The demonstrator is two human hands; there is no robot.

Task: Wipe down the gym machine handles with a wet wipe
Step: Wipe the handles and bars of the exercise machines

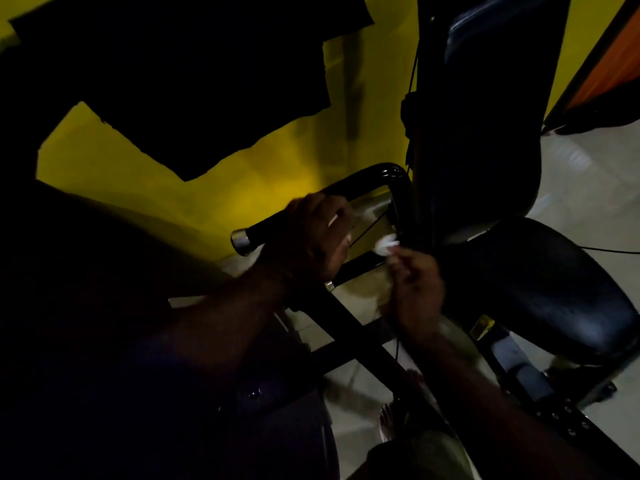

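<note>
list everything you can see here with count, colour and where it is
upper handle: one, black with chrome end cap, centre
lower handle: one, black with chrome tip, just below the upper one
wet wipe: one, white, centre, right of the upper handle's grip
seat pad: one, black, right
back pad: one, black, upright above the seat pad
frame bars: several, black, low centre
wall: one, yellow with dark shapes, left and top
floor: one, pale, right and bottom
panel: one, orange, top right corner
left hand: one, curled round the upper handle
right hand: one, pinching the wet wipe
foot: one, bare, bottom centre, dim
</note>
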